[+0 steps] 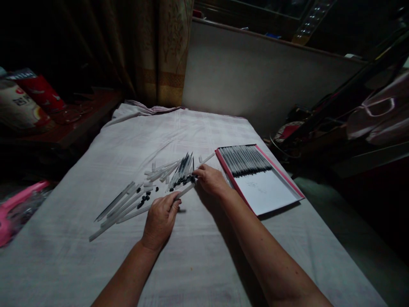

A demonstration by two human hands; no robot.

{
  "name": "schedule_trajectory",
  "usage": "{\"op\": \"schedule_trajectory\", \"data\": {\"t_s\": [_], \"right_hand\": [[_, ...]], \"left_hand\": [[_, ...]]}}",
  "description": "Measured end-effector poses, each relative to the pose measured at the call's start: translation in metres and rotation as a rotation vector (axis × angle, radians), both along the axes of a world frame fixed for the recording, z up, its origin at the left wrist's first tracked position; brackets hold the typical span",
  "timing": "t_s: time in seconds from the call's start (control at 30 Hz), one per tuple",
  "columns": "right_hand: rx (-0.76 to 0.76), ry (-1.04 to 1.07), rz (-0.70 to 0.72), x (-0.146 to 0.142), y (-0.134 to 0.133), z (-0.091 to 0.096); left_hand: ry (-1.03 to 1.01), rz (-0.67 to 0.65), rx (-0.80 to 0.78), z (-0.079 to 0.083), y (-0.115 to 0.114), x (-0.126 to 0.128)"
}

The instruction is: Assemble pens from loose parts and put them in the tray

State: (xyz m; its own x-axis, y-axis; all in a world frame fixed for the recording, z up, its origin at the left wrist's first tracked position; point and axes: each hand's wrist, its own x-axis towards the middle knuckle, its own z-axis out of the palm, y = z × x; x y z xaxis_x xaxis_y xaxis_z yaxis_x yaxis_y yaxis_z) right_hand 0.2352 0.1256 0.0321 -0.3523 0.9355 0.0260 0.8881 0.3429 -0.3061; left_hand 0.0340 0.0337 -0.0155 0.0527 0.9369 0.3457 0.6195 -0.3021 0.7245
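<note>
My left hand (160, 219) grips one clear pen barrel (185, 192) that lies slanted toward my right hand. My right hand (211, 179) is closed in a pinch beside a fanned bundle of dark refills (182, 170) and touches the barrel's far end. Several more clear barrels (119, 209) lie scattered to the left. Small black end plugs (145, 198) are strewn among them. Short clear caps (159, 170) sit just behind.
A white cloth (191, 256) covers the table. A red-edged white board (265, 192) at the right holds a neat row of finished pens (244, 160). Packets (25, 102) stand on a dark shelf at left, and a pink bag (19, 209) lies below.
</note>
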Motion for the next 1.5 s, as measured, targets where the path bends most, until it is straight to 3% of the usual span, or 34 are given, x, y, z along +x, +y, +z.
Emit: {"op": "schedule_trajectory", "data": {"t_s": [0.13, 0.27, 0.33, 0.43, 0.53, 0.63, 1.2, 1.33, 1.5], "right_hand": [[0.060, -0.208, 0.115, -0.002, 0.009, -0.001], [0.184, -0.114, 0.173, 0.004, 0.010, -0.009], [0.318, 0.124, 0.150, 0.008, 0.004, -0.010], [0.513, 0.683, -0.035, 0.011, -0.013, 0.000], [0.465, 1.205, -0.277, 0.013, -0.034, 0.020], [0.384, 1.447, -0.343, 0.014, -0.046, 0.035], [0.333, 1.457, -0.369, 0.011, -0.048, 0.035], [0.206, 1.409, -0.349, 0.002, -0.051, 0.030], [-0.183, 1.111, -0.154, -0.007, -0.050, 0.008]], "left_hand": [[0.047, 0.002, 0.048, -0.003, 0.000, -0.001], [0.115, -0.003, 0.135, -0.004, 0.001, -0.001], [0.146, -0.001, 0.178, -0.002, 0.001, 0.000], [0.166, -0.007, 0.227, 0.000, 0.000, 0.001], [0.172, -0.004, 0.249, 0.000, 0.000, 0.001], [0.180, -0.003, 0.272, -0.002, 0.001, 0.000], [0.207, -0.016, 0.298, -0.001, 0.001, 0.000], [0.215, -0.025, 0.297, -0.002, 0.001, 0.001], [0.199, -0.015, 0.280, -0.002, 0.000, 0.000]]}}
